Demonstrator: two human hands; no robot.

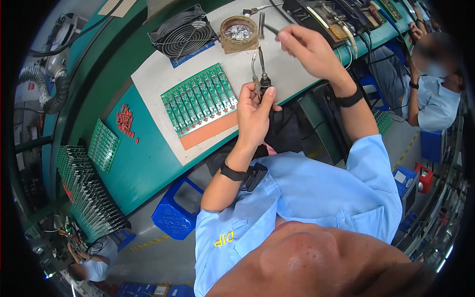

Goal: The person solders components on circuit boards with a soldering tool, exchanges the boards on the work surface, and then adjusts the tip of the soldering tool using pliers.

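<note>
My left hand (255, 111) is closed around the black handle of what looks like a soldering iron (265, 81), its metal shaft pointing away from me. Pinched in my right hand (308, 49) is a thin dark tool, perhaps tweezers (271, 29). Its end meets a grey metal tube (261, 27) just beyond the iron's shaft; whether tube and shaft join I cannot tell. Left of that tube stands a round pot (238, 30) with silvery, crumpled-looking contents. A panel of green circuit boards (199, 99) lies on the pale mat (156, 79), left of my left hand.
A black fan (183, 32) stands behind the panel. Red small parts (125, 120), another green board panel (104, 145) and a rack of boards (89, 190) occupy the left. Equipment (336, 22) lines the far right. A blue stool (177, 210) and co-workers (438, 96) are nearby.
</note>
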